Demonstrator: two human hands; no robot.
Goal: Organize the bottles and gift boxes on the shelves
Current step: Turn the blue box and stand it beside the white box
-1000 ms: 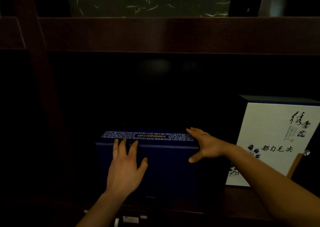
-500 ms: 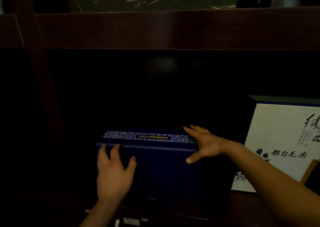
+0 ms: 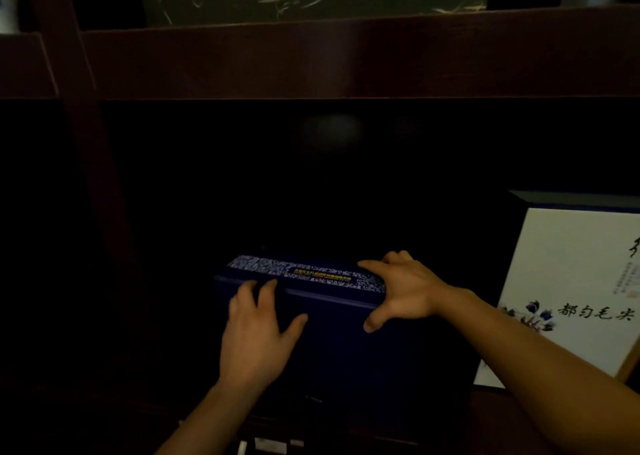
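Sliding back toward twelve o'clock, my flat left hand [image 3: 258, 340] is pressing on the blue gift box [image 3: 339, 347] while my open-spread right hand [image 3: 403, 291] is steadying its two-o'clock corner, probably squaring it.

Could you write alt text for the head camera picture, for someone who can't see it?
A person's left hand and right hand lie on a dark blue gift box in a dim wooden shelf; a white gift box stands to its right.
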